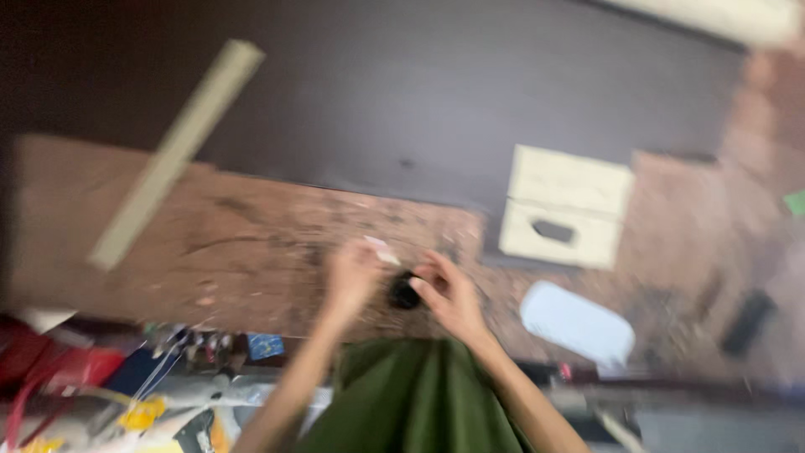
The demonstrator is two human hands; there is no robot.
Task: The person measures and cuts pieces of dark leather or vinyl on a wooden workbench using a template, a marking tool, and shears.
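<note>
The picture is blurred by motion. My left hand (pixel 352 275) and my right hand (pixel 449 294) meet over a worn brown surface (pixel 243 243). Between them sits a small dark round object (pixel 404 292); my right hand's fingers close around its right side. A small pale piece (pixel 381 250) shows at my left hand's fingertips. Both forearms reach up from the bottom, over dark green cloth (pixel 411 403). The exact grip of each hand is too smeared to make out.
A pale box with an oval slot (pixel 563 207) stands right of my hands. A light blue flat thing (pixel 577 323) lies below it. A long pale strip (pixel 172 155) crosses the upper left. Red, yellow and blue clutter (pixel 126 394) fills the lower left.
</note>
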